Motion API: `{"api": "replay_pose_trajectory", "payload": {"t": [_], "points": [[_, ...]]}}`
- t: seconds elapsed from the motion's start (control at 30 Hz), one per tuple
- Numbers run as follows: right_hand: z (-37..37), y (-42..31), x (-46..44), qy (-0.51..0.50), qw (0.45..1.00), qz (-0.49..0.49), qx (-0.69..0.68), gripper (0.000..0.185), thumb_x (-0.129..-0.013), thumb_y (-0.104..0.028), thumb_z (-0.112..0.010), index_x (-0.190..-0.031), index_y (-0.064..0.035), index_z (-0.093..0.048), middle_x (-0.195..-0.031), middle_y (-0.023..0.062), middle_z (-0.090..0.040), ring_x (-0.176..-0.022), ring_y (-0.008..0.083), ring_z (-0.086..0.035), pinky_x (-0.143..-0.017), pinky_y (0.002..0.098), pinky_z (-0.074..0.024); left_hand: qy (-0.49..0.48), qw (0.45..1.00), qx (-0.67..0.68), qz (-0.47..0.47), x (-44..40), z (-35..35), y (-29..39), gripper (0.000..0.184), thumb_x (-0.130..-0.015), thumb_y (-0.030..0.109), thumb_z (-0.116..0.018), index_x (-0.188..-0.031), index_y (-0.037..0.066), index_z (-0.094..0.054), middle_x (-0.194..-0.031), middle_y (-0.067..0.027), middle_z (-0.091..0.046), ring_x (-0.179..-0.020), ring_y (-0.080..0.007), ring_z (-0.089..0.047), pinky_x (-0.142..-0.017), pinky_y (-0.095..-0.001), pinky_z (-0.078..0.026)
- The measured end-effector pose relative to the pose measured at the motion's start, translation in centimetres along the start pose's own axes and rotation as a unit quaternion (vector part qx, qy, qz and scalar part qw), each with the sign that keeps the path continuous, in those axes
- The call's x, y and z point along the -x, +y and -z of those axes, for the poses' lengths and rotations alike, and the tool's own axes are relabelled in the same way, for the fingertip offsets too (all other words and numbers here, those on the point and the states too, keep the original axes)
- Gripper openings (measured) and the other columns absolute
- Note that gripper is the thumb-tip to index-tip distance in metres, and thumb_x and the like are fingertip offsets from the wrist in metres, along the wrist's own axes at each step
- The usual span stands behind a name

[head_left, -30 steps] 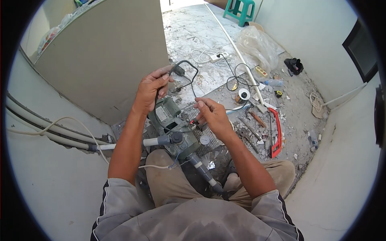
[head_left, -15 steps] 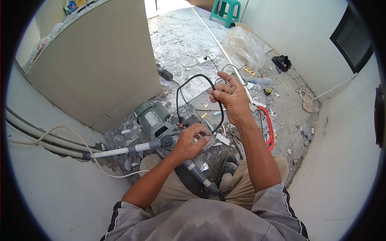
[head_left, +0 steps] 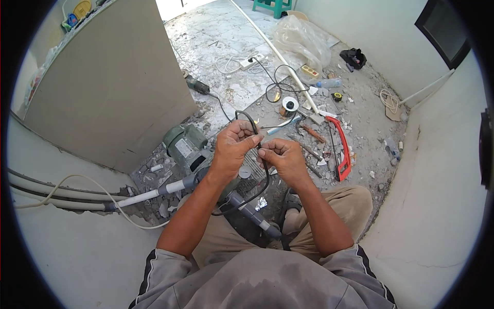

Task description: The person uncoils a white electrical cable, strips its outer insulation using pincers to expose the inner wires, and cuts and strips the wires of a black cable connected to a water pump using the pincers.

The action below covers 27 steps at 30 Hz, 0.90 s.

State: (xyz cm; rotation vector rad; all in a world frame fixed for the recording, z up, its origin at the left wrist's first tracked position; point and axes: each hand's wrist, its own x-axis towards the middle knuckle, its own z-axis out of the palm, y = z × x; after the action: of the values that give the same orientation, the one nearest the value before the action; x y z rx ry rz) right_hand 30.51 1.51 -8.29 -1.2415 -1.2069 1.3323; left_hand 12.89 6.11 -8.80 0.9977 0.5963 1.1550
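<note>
A black cable [head_left: 268, 177] runs in a loop through both my hands, in front of my lap. My left hand [head_left: 234, 148] pinches it between thumb and fingers near its upper bend. Just to the right and slightly lower, my right hand [head_left: 284, 160] closes on the same cable with thumb and forefinger, the two hands nearly touching. Behind my left forearm sits a green water pump [head_left: 184, 147], partly hidden, with a white and grey pipe [head_left: 149, 194] joined to it from the left. Another grey pipe section [head_left: 249, 212] slants down between my knees.
A red hacksaw [head_left: 346, 154] lies on the rubble to the right. Beyond my hands are a spool [head_left: 289, 104], a power tool [head_left: 197, 85], a white power strip [head_left: 252, 62], a tape measure [head_left: 337, 97] and a long white pipe [head_left: 278, 55]. Walls stand on both sides.
My right hand has come down and closed on the cable beside my left hand. My left hand has moved up, and the cable loop now hangs lower. The view has shifted slightly.
</note>
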Motion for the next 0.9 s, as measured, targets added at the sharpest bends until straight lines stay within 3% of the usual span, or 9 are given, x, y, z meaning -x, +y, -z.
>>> {"api": "replay_pose_trajectory", "payload": {"t": [0.1,0.27,0.37,0.5,0.6,0.73,0.8,0.87,0.9], "points": [[0.2,0.5,-0.1,-0.02,1.0,0.007,-0.013,0.013,-0.094,-0.008,-0.076,-0.085,-0.0006,-0.07,-0.073,-0.0007,-0.068,-0.062,0.0041,-0.054,-0.055,0.0227,-0.0402,-0.007,0.999,-0.032,-0.009,0.3,0.3,-0.3,0.013,-0.096,-0.001,-0.07,-0.108,0.0,-0.065,-0.1,-0.006,-0.071,-0.091,-0.0127,-0.069,-0.085,-0.0274,-0.057],[0.5,0.5,-0.1,-0.067,0.997,0.024,0.02,0.014,-0.094,-0.008,-0.076,-0.084,-0.0006,-0.069,-0.073,-0.0002,-0.067,-0.064,0.0043,-0.055,-0.057,0.0243,-0.0429,0.004,0.999,-0.046,0.003,0.6,0.4,-0.4,0.016,-0.098,0.004,-0.069,-0.112,-0.001,-0.066,-0.098,-0.0062,-0.072,-0.087,-0.0116,-0.068,-0.081,-0.0268,-0.056],[0.8,1.5,-0.4,-0.097,0.993,0.027,0.054,0.015,-0.094,-0.01,-0.077,-0.084,-0.0006,-0.069,-0.074,0.0001,-0.067,-0.067,0.0049,-0.057,-0.059,0.0256,-0.0446,-0.001,0.998,-0.012,0.062,0.7,0.9,-0.6,0.021,-0.1,0.01,-0.069,-0.117,-0.002,-0.066,-0.097,-0.0069,-0.073,-0.08,-0.0107,-0.067,-0.076,-0.0252,-0.055],[1.1,1.2,-0.5,-0.177,0.982,0.007,0.069,0.021,-0.097,-0.018,-0.075,-0.086,-0.0006,-0.07,-0.074,0.0009,-0.068,-0.069,0.0064,-0.059,-0.061,0.0269,-0.0476,0.033,0.995,-0.014,0.094,0.9,2.3,-1.9,0.024,-0.102,0.014,-0.066,-0.119,-0.003,-0.065,-0.091,-0.0054,-0.07,-0.069,-0.0088,-0.063,-0.065,-0.0247,-0.053],[3.8,0.9,-2.0,-0.053,0.997,-0.011,0.049,0.025,-0.1,-0.023,-0.072,-0.088,-0.0005,-0.071,-0.075,0.0022,-0.069,-0.068,0.0078,-0.061,-0.062,0.0267,-0.0492,0.053,0.995,-0.005,0.087,0.8,3.0,-0.2,0.022,-0.104,0.015,-0.065,-0.118,-0.002,-0.065,-0.087,-0.0039,-0.067,-0.062,-0.0079,-0.059,-0.057,-0.0245,-0.051],[10.3,5.0,-7.3,0.222,0.975,-0.024,0.006,0.023,-0.1,-0.023,-0.071,-0.094,-0.0007,-0.073,-0.074,0.0039,-0.069,-0.066,0.0088,-0.062,-0.062,0.0249,-0.0494,0.075,0.993,-0.076,0.053,-0.3,4.1,2.5,0.021,-0.106,0.017,-0.061,-0.116,-0.001,-0.065,-0.085,-0.0026,-0.065,-0.06,-0.0075,-0.057,-0.05,-0.0234,-0.047],[14.4,11.7,-10.3,0.32,0.944,-0.049,0.062,0.025,-0.097,-0.023,-0.072,-0.095,0.0016,-0.074,-0.078,0.0091,-0.073,-0.068,0.0163,-0.066,-0.065,0.0295,-0.0526,0.089,0.991,-0.082,0.049,-0.8,4.3,4.0,0.021,-0.106,0.018,-0.06,-0.116,-0.001,-0.066,-0.086,-0.0024,-0.064,-0.059,-0.0075,-0.056,-0.049,-0.0227,-0.045],[17.2,18.9,-11.4,0.353,0.88,-0.115,0.297,0.03,-0.092,-0.024,-0.073,-0.101,0.0041,-0.076,-0.088,0.0179,-0.077,-0.081,0.0287,-0.074,-0.074,0.0381,-0.0572,0.104,0.991,-0.072,0.054,-1.5,4.8,5.6,0.022,-0.106,0.018,-0.06,-0.115,0.0,-0.066,-0.086,-0.0023,-0.065,-0.059,-0.0072,-0.056,-0.048,-0.0225,-0.043],[18.1,22.1,-11.2,0.325,0.864,-0.183,0.337,0.033,-0.089,-0.026,-0.074,-0.103,0.0041,-0.077,-0.095,0.0208,-0.077,-0.09,0.0324,-0.073,-0.08,0.0401,-0.0574,0.099,0.991,-0.078,0.044,-1.8,5.0,6.6,0.023,-0.106,0.019,-0.058,-0.114,-0.001,-0.066,-0.083,-0.0009,-0.061,-0.056,-0.0057,-0.05,-0.046,-0.0218,-0.039]]}}
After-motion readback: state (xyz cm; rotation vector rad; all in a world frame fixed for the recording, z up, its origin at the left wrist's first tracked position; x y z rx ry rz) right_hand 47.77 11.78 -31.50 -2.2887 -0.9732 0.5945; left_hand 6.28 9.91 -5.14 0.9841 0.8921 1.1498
